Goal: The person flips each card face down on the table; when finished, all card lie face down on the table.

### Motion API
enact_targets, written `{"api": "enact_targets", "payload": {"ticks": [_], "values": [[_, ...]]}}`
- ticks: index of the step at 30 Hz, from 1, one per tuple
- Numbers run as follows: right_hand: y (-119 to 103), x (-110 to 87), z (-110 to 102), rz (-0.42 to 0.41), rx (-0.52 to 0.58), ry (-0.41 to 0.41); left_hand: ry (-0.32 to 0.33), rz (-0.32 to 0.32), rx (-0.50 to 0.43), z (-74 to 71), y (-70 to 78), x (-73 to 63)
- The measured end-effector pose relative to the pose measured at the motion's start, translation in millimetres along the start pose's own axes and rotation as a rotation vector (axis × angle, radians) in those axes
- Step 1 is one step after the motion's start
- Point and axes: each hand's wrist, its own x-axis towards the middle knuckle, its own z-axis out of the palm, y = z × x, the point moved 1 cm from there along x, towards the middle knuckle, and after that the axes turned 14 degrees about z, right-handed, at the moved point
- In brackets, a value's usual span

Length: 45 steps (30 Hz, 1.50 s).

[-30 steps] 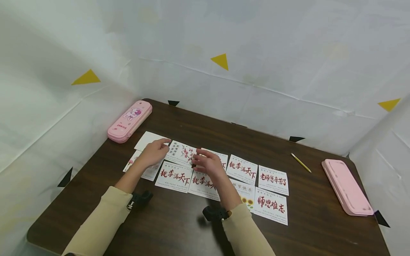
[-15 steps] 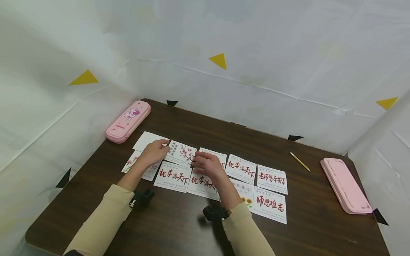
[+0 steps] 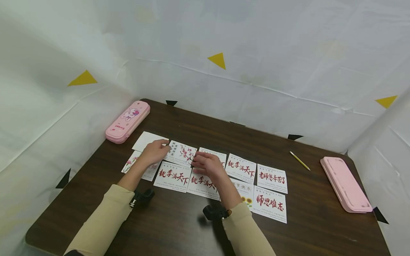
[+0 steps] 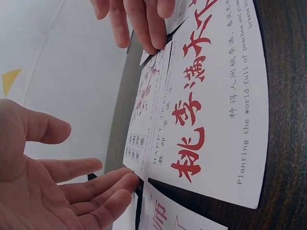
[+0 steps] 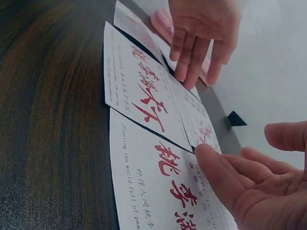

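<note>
Greeting cards lie in two rows on the dark wooden table. A card with pink blossom branches sits between my two hands in the back row. My left hand has its fingertips right at this card's left edge, with fingers extended and thumb apart in the left wrist view. At its right edge are the fingertips of my right hand, fingers loosely bent and thumb spread. In front lie two cards with red calligraphy, a left one and a right one, the latter partly covered by my right hand.
A blank white card and a pink-flower card lie at the left. More cards, including a sunflower card, extend right. One pink pencil case stands back left, another pink case right, near a yellow pencil.
My right hand's fingers have come slightly lower and left, to the blossom card's right edge. The left hand stays nearly in place. The head view has shifted a little.
</note>
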Motion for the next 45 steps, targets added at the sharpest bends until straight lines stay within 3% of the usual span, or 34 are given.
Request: {"api": "enact_targets", "payload": {"ticks": [10,23,45], "values": [[1.7,2.1,-2.9,0.008,0.048,-0.038,-0.004,-0.012,-0.030,-0.4,0.8,0.7],[3.6,3.5,-2.6,-0.005,0.055,-0.031,0.019,-0.009,-0.071,-2.3,-0.7,-3.4],[-0.1,3.6,-5.0,-0.088,0.005,0.084,0.037,0.025,-0.184,-2.3,-7.5,-7.4]]}}
